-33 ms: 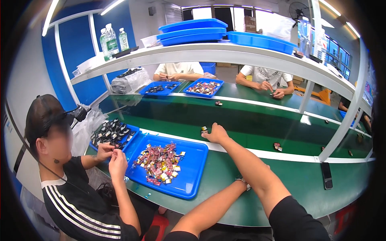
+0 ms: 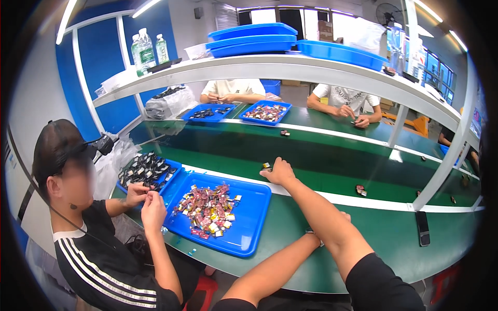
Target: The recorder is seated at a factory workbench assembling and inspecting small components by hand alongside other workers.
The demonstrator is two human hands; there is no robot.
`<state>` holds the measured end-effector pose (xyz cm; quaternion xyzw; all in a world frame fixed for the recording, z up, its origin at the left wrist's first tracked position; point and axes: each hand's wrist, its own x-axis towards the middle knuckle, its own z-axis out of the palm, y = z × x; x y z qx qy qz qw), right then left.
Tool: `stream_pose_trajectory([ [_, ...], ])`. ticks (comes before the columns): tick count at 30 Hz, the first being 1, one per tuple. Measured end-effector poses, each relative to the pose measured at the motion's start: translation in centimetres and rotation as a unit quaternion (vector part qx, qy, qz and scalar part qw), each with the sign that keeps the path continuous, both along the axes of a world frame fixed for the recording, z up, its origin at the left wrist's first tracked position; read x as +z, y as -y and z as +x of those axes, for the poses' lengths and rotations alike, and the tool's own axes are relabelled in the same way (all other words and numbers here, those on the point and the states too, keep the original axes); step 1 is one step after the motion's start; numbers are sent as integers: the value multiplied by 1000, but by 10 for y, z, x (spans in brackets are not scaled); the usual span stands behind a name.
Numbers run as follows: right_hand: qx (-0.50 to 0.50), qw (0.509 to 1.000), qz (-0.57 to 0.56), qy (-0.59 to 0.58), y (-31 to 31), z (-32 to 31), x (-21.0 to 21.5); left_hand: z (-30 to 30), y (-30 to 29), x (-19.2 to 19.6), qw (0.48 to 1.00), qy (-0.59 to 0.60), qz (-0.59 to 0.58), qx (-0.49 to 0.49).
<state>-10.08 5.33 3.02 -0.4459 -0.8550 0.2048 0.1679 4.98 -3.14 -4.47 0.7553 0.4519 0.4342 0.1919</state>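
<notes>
My right hand (image 2: 280, 171) reaches out over the green belt, back of the hand up, its thumb and fingers closed at a small dark, white and yellow piece (image 2: 266, 166); its kind is too small to tell. My left arm crosses beneath the right forearm. Little of my left hand (image 2: 344, 216) shows past that forearm, near the bench edge, and its fingers are hidden. To the left of my hands, a blue tray (image 2: 251, 228) holds a heap of small pink, white and yellow pieces (image 2: 207, 210).
At left a co-worker (image 2: 104, 249) handles something small beside a tray of black pieces (image 2: 145, 171). Two more people sit across the belt. Loose pieces (image 2: 361, 190) lie on the belt. A phone (image 2: 423, 228) rests at right. A shelf (image 2: 290, 65) with blue trays spans overhead.
The whole view has shifted slightly, moving the scene a little to the right. My right hand stays at the small piece, and my left arm keeps its place beneath.
</notes>
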Motion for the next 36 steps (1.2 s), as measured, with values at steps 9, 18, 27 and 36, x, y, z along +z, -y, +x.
stream_pose_trajectory([
  [9, 51, 994, 5, -93, -24, -1, -4, -9, -10, 7, 997, 18, -10, -77],
  [18, 95, 952, -1, -293, -35, 192, 45, -14, 6, 39, 999, -31, -28, 20],
  [27, 51, 951, 39, -303, 33, 337, -3, -17, 1, 37, 963, 186, -185, 62],
  [36, 256, 941, 105, -194, 52, 334, 17, -36, 7, 56, 841, 377, -370, -112],
])
